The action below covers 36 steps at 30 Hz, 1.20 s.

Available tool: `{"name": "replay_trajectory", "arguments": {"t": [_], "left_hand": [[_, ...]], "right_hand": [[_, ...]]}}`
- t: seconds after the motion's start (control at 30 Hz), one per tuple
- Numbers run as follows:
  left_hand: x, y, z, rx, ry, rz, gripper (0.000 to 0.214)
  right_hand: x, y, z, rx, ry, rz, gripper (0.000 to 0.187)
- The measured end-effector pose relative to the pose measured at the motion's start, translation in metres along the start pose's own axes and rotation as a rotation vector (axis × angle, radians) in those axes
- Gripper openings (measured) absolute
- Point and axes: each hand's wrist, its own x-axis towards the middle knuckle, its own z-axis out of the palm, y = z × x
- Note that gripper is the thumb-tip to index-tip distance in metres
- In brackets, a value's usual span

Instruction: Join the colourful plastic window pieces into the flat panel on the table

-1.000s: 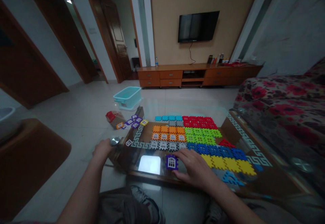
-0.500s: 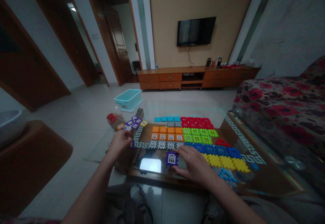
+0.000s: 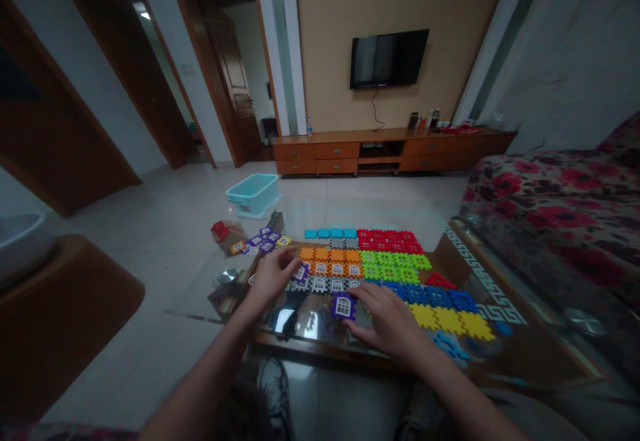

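My left hand (image 3: 275, 273) pinches a purple window tile (image 3: 301, 272) with a white window print, in front of the orange and grey rows. Between the thumb and fingers of my right hand (image 3: 385, 314) is another purple puzzle tile (image 3: 343, 306), its white window facing up, just below the grey window tiles (image 3: 320, 284). Orange tiles (image 3: 330, 255), green tiles (image 3: 390, 266), red tiles (image 3: 387, 241), blue tiles (image 3: 415, 294) and yellow tiles (image 3: 450, 320) lie in joined blocks on the glass table. Loose purple tiles (image 3: 267, 236) are heaped at the table's far left.
A turquoise plastic basket (image 3: 254, 194) stands on the floor beyond the glass table (image 3: 540, 341). A red triangular piece (image 3: 440, 281) and light blue piece (image 3: 450, 345) lie at the right. A flowered sofa (image 3: 555, 188) borders the right side; a brown stool (image 3: 65, 308) stands left.
My left hand has moved right from near the loose heap, carrying a purple tile toward the rows. My right hand keeps its purple tile in nearly the same place.
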Motion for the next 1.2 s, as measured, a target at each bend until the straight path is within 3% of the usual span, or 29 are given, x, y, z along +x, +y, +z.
{"name": "replay_trajectory", "arguments": {"t": [0.1,0.23,0.47,0.6,0.77,0.97,1.2], "left_hand": [[-0.007,0.006,0.021,-0.197,-0.084,-0.030,0.034],[-0.016,0.008,0.044,-0.317,-0.099,-0.059,0.029],[-0.028,0.010,0.063,-0.502,-0.130,-0.180,0.031],[-0.032,0.007,0.069,-0.613,-0.171,-0.301,0.038],[-0.033,0.007,0.068,-0.702,-0.153,-0.302,0.035],[-0.035,0.011,0.067,-0.697,-0.153,-0.277,0.047],[-0.036,0.010,0.070,-0.870,-0.218,-0.377,0.047]], "right_hand": [[0.000,0.003,-0.001,0.003,0.005,0.007,0.042],[0.000,0.005,-0.002,0.010,0.046,0.027,0.043],[0.003,0.004,-0.003,-0.004,0.143,0.027,0.041],[0.004,0.003,-0.004,-0.011,0.163,0.026,0.041],[0.003,0.003,-0.003,-0.014,0.166,0.041,0.043],[0.004,0.004,-0.002,-0.028,0.199,0.059,0.041],[0.004,0.004,-0.001,-0.025,0.207,0.063,0.040]]}}
